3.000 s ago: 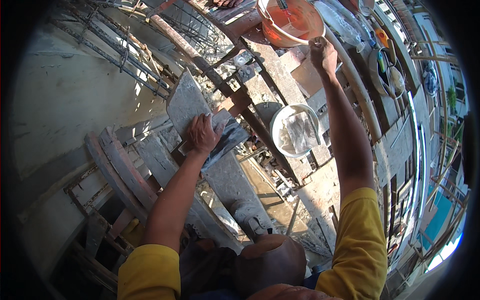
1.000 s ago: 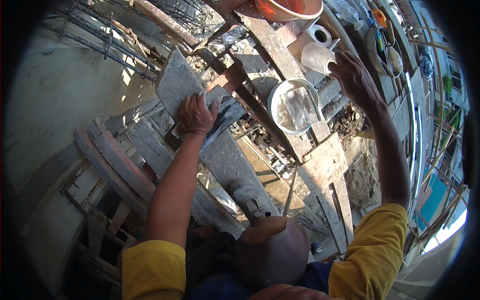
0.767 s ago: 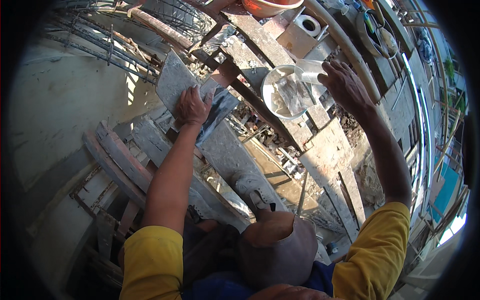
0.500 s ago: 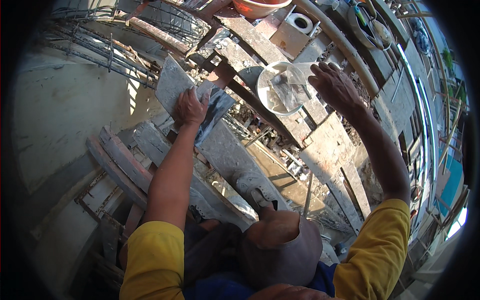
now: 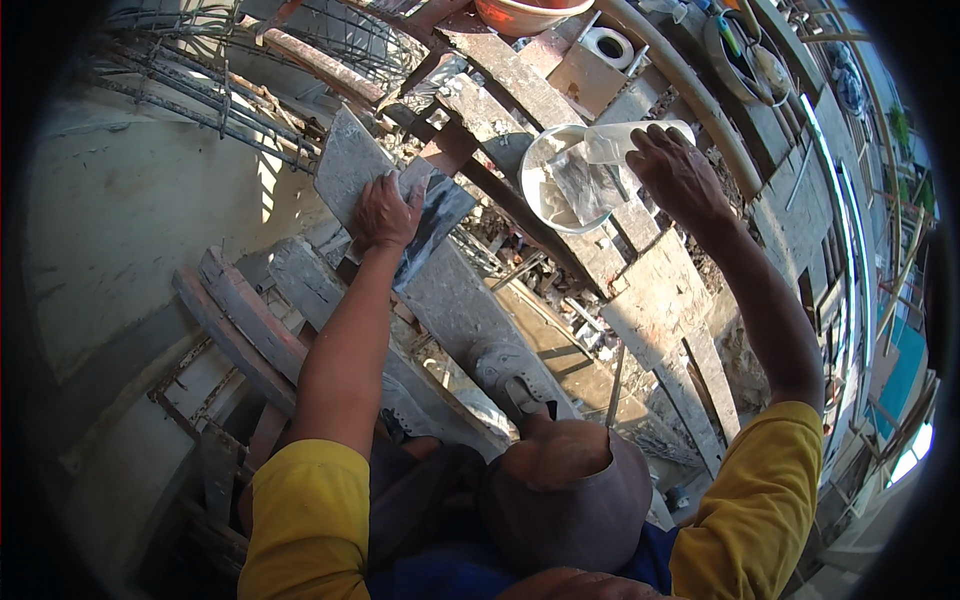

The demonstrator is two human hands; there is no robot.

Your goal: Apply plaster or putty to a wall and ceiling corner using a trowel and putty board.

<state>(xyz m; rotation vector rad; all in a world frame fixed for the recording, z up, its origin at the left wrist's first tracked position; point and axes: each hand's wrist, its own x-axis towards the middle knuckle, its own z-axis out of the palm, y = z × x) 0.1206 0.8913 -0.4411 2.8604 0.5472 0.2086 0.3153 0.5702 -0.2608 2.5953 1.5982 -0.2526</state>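
My left hand (image 5: 385,210) grips a flat grey board (image 5: 345,165) smeared with mortar, pressing it against a dark metal blade (image 5: 440,212) that juts out to its right. My right hand (image 5: 680,175) holds a clear plastic cup (image 5: 625,140) tipped on its side, mouth to the left, over a white round bowl (image 5: 532,190). The bowl rests on a wooden plank and holds pale wet material. Both forearms reach up from yellow sleeves.
An orange basin (image 5: 520,12) and a roll of tape (image 5: 610,45) sit on the planks beyond the bowl. Rebar (image 5: 200,70) sticks out above a grey concrete wall (image 5: 130,220) at left. Rough scaffold planks (image 5: 650,300) cross below, with my shoe (image 5: 510,370) on one.
My right hand came down from the orange basin with the cup and now tips it over the white bowl. My left hand has kept its grip on the board.
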